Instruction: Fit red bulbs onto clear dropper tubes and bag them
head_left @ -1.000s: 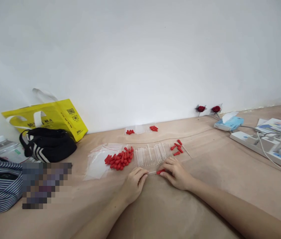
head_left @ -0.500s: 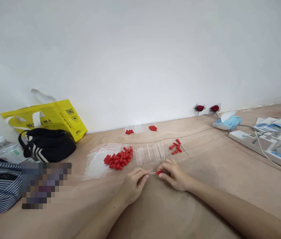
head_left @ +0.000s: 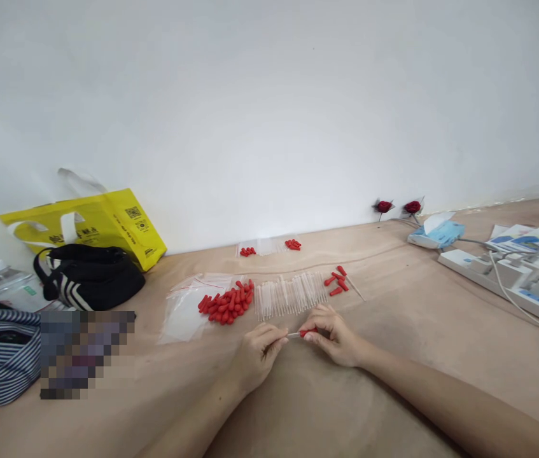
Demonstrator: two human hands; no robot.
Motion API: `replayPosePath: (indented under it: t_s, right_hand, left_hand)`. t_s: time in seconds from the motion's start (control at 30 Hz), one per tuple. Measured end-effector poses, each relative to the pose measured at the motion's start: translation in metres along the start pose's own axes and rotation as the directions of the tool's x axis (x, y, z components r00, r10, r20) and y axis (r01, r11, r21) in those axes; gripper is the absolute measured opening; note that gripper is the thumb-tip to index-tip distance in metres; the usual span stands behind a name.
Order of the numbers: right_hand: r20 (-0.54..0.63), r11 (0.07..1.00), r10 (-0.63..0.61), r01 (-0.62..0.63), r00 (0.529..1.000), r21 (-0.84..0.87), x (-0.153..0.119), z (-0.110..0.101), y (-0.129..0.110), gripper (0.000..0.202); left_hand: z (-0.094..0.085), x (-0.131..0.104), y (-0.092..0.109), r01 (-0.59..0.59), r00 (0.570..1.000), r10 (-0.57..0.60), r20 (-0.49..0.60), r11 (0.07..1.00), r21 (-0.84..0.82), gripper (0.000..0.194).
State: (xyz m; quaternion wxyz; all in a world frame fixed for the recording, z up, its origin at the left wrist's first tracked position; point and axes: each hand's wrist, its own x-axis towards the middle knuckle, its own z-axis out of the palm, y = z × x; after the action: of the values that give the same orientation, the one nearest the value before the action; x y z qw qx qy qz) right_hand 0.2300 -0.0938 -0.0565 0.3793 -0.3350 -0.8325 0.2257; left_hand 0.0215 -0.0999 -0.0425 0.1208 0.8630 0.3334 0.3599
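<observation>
Two hands' fingers (head_left: 276,334) pinching red-tipped tube (head_left: 294,335)

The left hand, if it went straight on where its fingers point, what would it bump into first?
Probably the red piece held by the right hand, just beyond the thin pale stick that the left hand pinches. Exact depth is hard to tell.

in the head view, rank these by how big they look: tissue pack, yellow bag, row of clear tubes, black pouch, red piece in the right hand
Largest to smallest:
1. yellow bag
2. black pouch
3. row of clear tubes
4. tissue pack
5. red piece in the right hand, partly hidden by fingers
</observation>
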Motion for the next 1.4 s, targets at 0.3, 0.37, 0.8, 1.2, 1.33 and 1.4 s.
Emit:
replayPosePath:
  t_s: [0.3, 0.37, 0.8, 1.2, 1.33, 1.4]
  right_hand:
    - [-0.018, 0.995, -0.071, 0.07, 0.997, -0.067, -0.001, 0.001, -0.004, 0.014]
    - [-0.036, 0.994, -0.089, 0.086, 0.995, -0.073, -0.001, 0.002, -0.005, 0.014]
    - [0.025, 0.988, -0.089, 0.092, 0.996, -0.123, 0.002, 0.004, -0.011, 0.016]
    - [-0.03, 0.995, 0.072, -0.07, 0.997, 0.068, 0.002, -0.004, 0.004, 0.017]
    - [-0.054, 0.888, 0.306, -0.265, 0.951, 0.377, 0.001, 0.003, 0.008, 0.04]
    - [-0.041, 0.813, 0.355, -0.286, 0.934, 0.508, 0.002, 0.011, 0.004, 0.041]
  left_hand:
    - [0.005, -0.002, -0.003, -0.118, 0.993, 0.119, -0.01, 0.99, 0.072, 0.019]
    - [0.007, -0.002, -0.003, -0.132, 0.991, 0.133, -0.015, 0.987, 0.09, 0.019]
    - [0.009, -0.001, 0.003, -0.128, 0.992, 0.129, 0.006, 0.98, 0.153, 0.023]
    - [0.002, -0.001, -0.003, -0.02, 1.0, 0.021, -0.005, 0.978, 0.207, 0.021]
    - [0.003, -0.001, -0.001, 0.016, 0.999, -0.007, -0.048, 0.984, 0.177, 0.02]
    - [0.005, 0.0, 0.001, 0.028, 0.998, -0.019, -0.062, 0.989, 0.145, 0.02]
